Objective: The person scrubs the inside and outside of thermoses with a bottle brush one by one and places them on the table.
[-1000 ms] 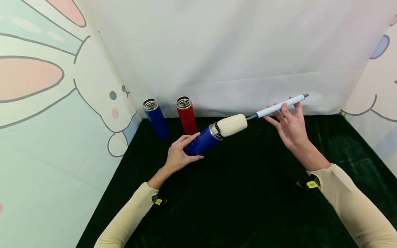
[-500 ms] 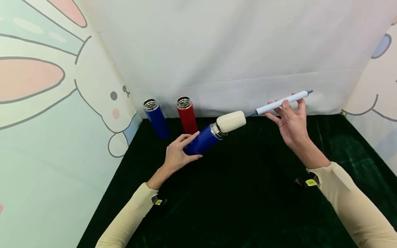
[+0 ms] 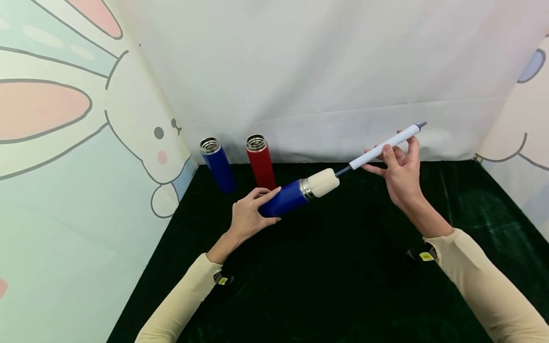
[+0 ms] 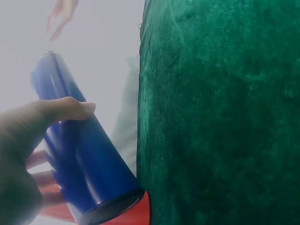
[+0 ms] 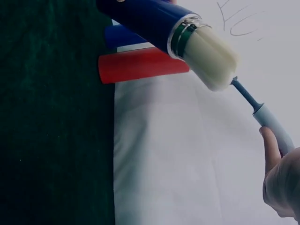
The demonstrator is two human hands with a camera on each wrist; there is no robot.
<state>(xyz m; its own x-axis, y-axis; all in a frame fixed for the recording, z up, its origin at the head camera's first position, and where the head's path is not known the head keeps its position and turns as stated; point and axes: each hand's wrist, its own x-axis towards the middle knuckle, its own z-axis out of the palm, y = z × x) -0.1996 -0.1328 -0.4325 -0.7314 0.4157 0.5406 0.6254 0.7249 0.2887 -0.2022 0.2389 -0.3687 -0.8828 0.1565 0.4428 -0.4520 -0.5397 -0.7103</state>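
My left hand (image 3: pixel 250 213) grips a blue vacuum flask (image 3: pixel 285 199) round its body, tilted with its steel mouth up toward the right. In the left wrist view the thumb crosses the blue flask (image 4: pixel 93 154) and its base faces the camera. My right hand (image 3: pixel 402 174) holds the pale blue handle (image 3: pixel 381 148) of a bottle brush between thumb and fingers. The brush's cream sponge head (image 3: pixel 323 182) sits at the flask's mouth, its front end inside the steel rim and most of it outside. The right wrist view shows the sponge head (image 5: pixel 211 58) lined up with the neck.
Behind the left hand stand a second blue flask (image 3: pixel 219 166) and a red flask (image 3: pixel 261 164), both upright with uncovered mouths. Dark green cloth (image 3: pixel 326 276) covers the table. A white curtain (image 3: pixel 326 95) hangs at the back, and a rabbit-printed panel (image 3: pixel 86 214) at the left.
The sponge head has moved from above the flask's rim down into its mouth. The brush is tilted more steeply, and the right hand has shifted slightly left. The left hand still holds the flask.
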